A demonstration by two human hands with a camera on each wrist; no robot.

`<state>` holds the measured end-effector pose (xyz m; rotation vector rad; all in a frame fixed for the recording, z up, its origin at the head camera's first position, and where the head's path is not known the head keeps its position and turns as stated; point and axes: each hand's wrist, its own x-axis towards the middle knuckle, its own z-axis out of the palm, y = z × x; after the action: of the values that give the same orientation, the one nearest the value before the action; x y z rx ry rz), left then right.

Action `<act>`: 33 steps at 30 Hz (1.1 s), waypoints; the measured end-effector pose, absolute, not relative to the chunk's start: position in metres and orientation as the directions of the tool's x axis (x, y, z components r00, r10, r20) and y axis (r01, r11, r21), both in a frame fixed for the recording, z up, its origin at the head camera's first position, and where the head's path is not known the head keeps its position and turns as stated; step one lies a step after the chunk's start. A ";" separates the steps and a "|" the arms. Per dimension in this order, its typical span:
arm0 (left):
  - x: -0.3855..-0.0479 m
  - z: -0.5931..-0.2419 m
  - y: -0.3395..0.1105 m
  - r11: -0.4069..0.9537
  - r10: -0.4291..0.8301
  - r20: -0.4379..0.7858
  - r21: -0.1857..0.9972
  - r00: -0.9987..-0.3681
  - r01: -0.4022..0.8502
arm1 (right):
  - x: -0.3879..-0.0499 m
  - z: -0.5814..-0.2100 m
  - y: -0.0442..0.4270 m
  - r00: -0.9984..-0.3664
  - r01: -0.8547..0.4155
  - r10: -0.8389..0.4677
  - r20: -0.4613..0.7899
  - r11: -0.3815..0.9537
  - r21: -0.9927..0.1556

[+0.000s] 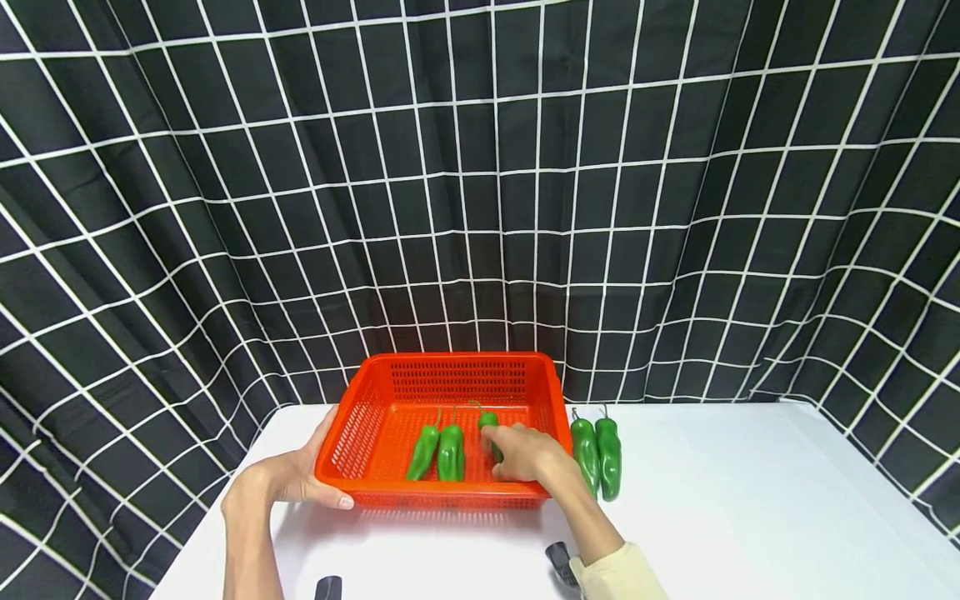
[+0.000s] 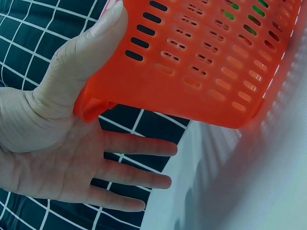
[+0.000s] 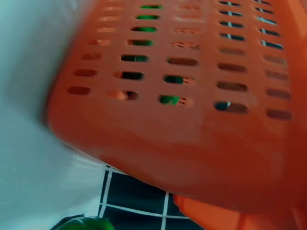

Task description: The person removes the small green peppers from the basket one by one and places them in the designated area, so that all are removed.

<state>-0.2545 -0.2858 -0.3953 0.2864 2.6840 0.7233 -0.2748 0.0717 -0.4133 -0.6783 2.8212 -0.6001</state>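
Observation:
A red plastic basket [image 1: 487, 490] with slotted walls rests on the white table. Two long green chili peppers [image 1: 451, 454] lie side by side inside it, stems pointing away. Over the basket's right part, my right hand [image 1: 525, 454] grips a third green pepper [image 1: 488, 419], partly covered by the fingers. At the near left corner, my left hand [image 1: 288, 479] touches the basket. The left wrist view shows that hand [image 2: 62, 153] with its thumb along the outer wall and several fingers stretched straight below the rim. From the right wrist, the basket wall [image 3: 144, 143] hides the right hand.
Two more green peppers [image 1: 597, 454] lie on the table [image 1: 750, 500] just right of the basket. A black curtain with white grid lines [image 1: 480, 208] hangs behind and around the table. Small dark objects [image 1: 328, 587] show at the bottom edge.

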 end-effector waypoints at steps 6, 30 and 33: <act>-0.254 -0.399 -0.285 0.835 0.293 -0.272 0.540 -0.917 0.106 | -0.274 -0.409 0.079 -0.851 -0.412 -0.519 -0.085 0.758 -0.505; -0.251 -0.396 -0.286 0.841 0.296 -0.248 0.525 -0.922 0.129 | -0.258 -0.353 0.134 -0.796 -0.533 -0.590 0.133 0.580 -0.617; -0.251 -0.396 -0.285 0.841 0.294 -0.251 0.527 -0.922 0.125 | -0.254 -0.348 0.143 -0.798 -0.529 -0.589 0.129 0.581 -0.619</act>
<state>-0.2506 -0.2853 -0.3960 0.3162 2.6961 0.7408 -0.2545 0.1429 -0.3479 -0.9618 2.7118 -1.0150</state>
